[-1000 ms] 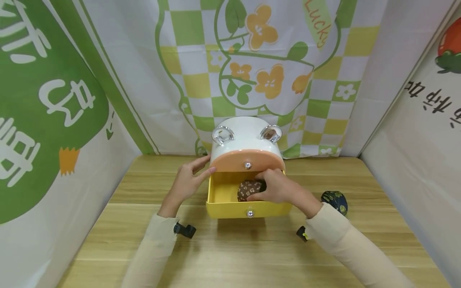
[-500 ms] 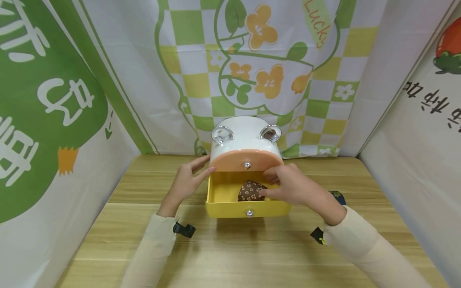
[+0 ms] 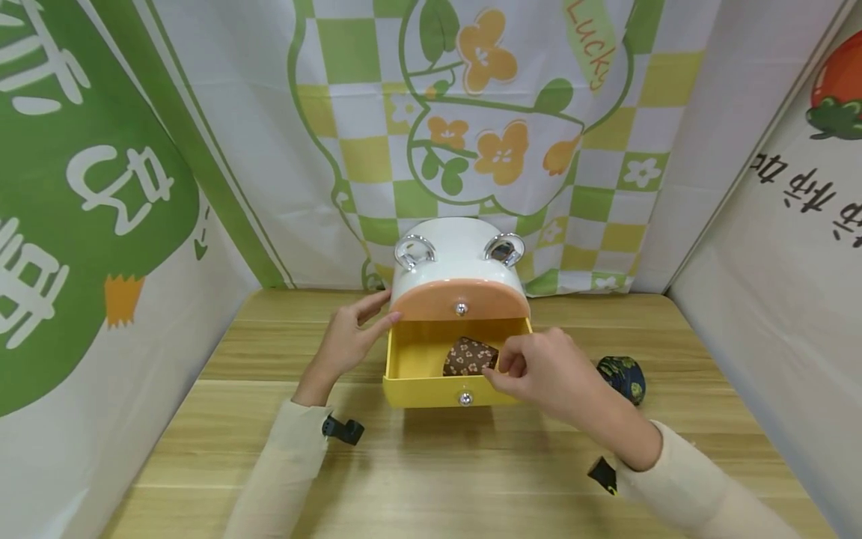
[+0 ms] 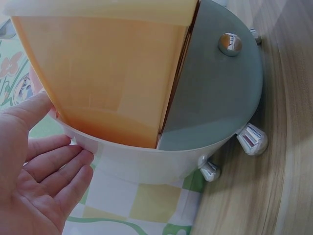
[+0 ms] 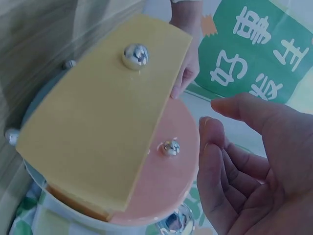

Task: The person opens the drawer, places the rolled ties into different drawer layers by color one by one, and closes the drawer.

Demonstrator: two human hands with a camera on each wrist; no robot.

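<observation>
Drawers fill the middle of the scene: a small white storage box (image 3: 458,254) with two of them stands on the wooden desk (image 3: 269,449), close to the checkered backdrop. Its upper orange drawer (image 3: 461,301) is closed, and its lower yellow drawer (image 3: 417,374) is pulled out toward the person. Inside the yellow drawer lies a brown folded cloth with a small flower print (image 3: 468,357), near the right half of the compartment. The left hand (image 3: 346,344) rests against the left side of the box, where the orange front meets the white shell; its fingers are straight and relaxed, grasping nothing, as the left wrist view also shows. The right hand (image 3: 545,370) hovers over the right front corner of the yellow drawer, just beside the cloth, with its fingers loosely bent and empty; the right wrist view shows the palm open and nothing in it. A dark rolled cloth with a green pattern (image 3: 622,378) lies on the desk to the right of the box, apart from both hands.
</observation>
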